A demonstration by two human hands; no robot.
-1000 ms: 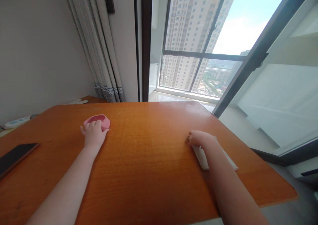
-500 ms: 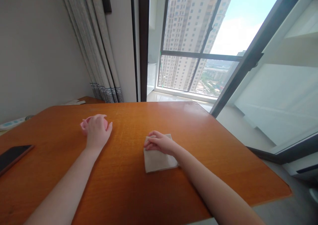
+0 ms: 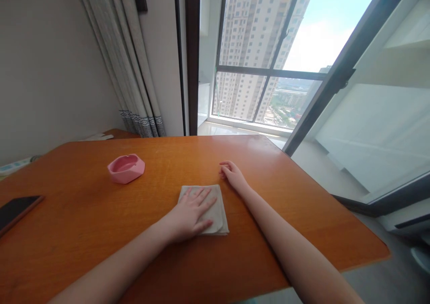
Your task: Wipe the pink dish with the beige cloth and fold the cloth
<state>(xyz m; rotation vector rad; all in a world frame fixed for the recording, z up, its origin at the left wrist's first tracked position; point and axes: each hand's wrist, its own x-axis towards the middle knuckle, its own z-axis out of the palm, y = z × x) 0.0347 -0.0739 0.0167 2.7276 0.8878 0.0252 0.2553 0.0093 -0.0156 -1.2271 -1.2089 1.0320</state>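
My left hand (image 3: pixel 191 212) lies flat with spread fingers on a folded beige cloth (image 3: pixel 217 212), which rests on the wooden table. Beyond the cloth's far right corner, my right hand (image 3: pixel 231 174) rests on its side by the tabletop. Its fingers are loosely bent with nothing visible in them, and it does not touch the cloth. A pink faceted ashtray (image 3: pixel 126 175) with notches in its rim stands upright at the left, apart from both hands.
A dark phone (image 3: pixel 18 210) lies at the table's left side. The wooden table (image 3: pixel 83 232) has an angled right edge. Behind it are a grey curtain (image 3: pixel 131 71) and a dark-framed glass door. A white power strip (image 3: pixel 16 166) shows at far left.
My left hand has let go of the pink ashtray and moved right onto the cloth. My right hand has left the cloth and shifted away to the right. The cloth sits slightly further left.
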